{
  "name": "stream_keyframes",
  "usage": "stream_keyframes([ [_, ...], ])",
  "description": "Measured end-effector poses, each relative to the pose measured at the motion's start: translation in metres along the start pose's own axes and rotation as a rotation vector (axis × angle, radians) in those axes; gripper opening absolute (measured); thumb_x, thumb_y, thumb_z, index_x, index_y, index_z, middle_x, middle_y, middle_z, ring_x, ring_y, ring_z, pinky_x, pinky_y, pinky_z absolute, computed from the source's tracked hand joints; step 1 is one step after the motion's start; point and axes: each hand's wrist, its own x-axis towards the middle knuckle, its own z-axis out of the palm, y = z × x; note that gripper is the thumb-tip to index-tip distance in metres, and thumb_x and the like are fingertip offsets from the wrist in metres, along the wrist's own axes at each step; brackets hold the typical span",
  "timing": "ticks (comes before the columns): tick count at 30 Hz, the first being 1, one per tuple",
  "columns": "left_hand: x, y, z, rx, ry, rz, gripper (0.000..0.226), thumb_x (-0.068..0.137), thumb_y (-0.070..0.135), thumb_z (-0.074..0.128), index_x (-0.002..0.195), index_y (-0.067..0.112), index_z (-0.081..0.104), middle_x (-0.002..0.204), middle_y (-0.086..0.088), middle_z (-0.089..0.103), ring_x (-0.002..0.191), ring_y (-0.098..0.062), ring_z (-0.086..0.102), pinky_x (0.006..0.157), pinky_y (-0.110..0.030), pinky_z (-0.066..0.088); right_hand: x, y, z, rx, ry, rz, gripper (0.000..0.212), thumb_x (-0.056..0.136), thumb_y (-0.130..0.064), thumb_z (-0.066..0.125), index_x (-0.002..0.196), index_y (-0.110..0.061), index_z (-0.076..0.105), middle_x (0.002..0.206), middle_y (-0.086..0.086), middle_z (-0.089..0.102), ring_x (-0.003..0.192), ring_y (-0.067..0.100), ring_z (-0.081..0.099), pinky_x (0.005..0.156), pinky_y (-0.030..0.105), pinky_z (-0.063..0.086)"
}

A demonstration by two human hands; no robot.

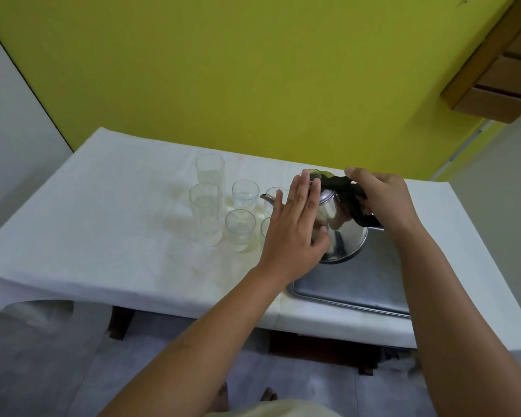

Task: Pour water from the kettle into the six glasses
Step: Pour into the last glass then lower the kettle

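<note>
A shiny steel kettle with a black handle tilts to the left above a metal tray, its spout over the glasses. My right hand grips the black handle. My left hand lies flat with fingers spread against the kettle's left side. Two tall glasses stand at the left of the group and short glasses to their right; two short glasses are partly hidden behind my left hand. Several glasses hold some water.
The table wears a white cloth with faint stains and stands against a yellow wall. A wooden shelf unit hangs at upper right. Below the table's front edge is grey floor, where my feet show.
</note>
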Motion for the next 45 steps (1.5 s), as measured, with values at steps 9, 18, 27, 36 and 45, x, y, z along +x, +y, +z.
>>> stream_keyframes([
  [9, -0.016, 0.023, 0.022, -0.065, -0.012, -0.114, 0.075, 0.086, 0.020, 0.047, 0.149, 0.003, 0.009, 0.158, -0.016, 0.005, 0.146, -0.026, 0.004, 0.116, -0.049, 0.013, -0.001, 0.006, -0.015, -0.196, -0.014, -0.047, 0.053, 0.082, -0.051, 0.063, 0.068, 0.000, 0.064, 0.043, 0.009, 0.063, 0.039, 0.015, 0.040, 0.052, 0.029, 0.035],
  [18, -0.023, 0.038, 0.041, -0.101, 0.002, -0.234, 0.071, 0.091, 0.020, 0.040, 0.148, 0.002, 0.003, 0.157, -0.020, -0.002, 0.146, -0.029, -0.002, 0.117, -0.046, 0.011, 0.007, 0.003, -0.014, -0.496, -0.017, -0.116, 0.064, 0.074, -0.060, 0.059, 0.071, 0.004, 0.064, 0.058, 0.021, 0.066, 0.054, 0.024, 0.046, 0.058, 0.039, 0.044],
  [27, -0.029, 0.041, 0.050, -0.107, 0.026, -0.321, 0.075, 0.090, 0.032, 0.034, 0.146, 0.001, -0.006, 0.154, -0.011, -0.013, 0.146, -0.023, -0.006, 0.117, -0.046, 0.012, 0.014, -0.004, -0.009, -0.673, -0.076, -0.188, 0.055, 0.080, -0.058, 0.059, 0.058, -0.007, 0.054, 0.057, 0.015, 0.065, 0.061, 0.028, 0.051, 0.060, 0.039, 0.044],
  [36, -0.031, 0.046, 0.060, -0.100, 0.046, -0.382, 0.072, 0.091, 0.031, 0.034, 0.147, 0.012, -0.006, 0.154, -0.009, -0.016, 0.145, -0.021, -0.009, 0.117, -0.043, 0.008, 0.018, 0.002, -0.007, -0.729, -0.128, -0.232, 0.054, 0.083, -0.059, 0.057, 0.058, -0.011, 0.052, 0.061, 0.015, 0.069, 0.063, 0.024, 0.052, 0.068, 0.045, 0.052],
  [45, -0.028, 0.050, 0.063, -0.079, 0.071, -0.438, 0.075, 0.092, 0.035, 0.029, 0.143, 0.000, -0.012, 0.153, -0.006, -0.021, 0.143, -0.014, -0.018, 0.117, -0.031, -0.003, 0.026, -0.004, -0.004, -0.780, -0.159, -0.311, 0.054, 0.083, -0.057, 0.059, 0.057, -0.011, 0.051, 0.057, 0.009, 0.062, 0.061, 0.025, 0.048, 0.057, 0.037, 0.041],
])
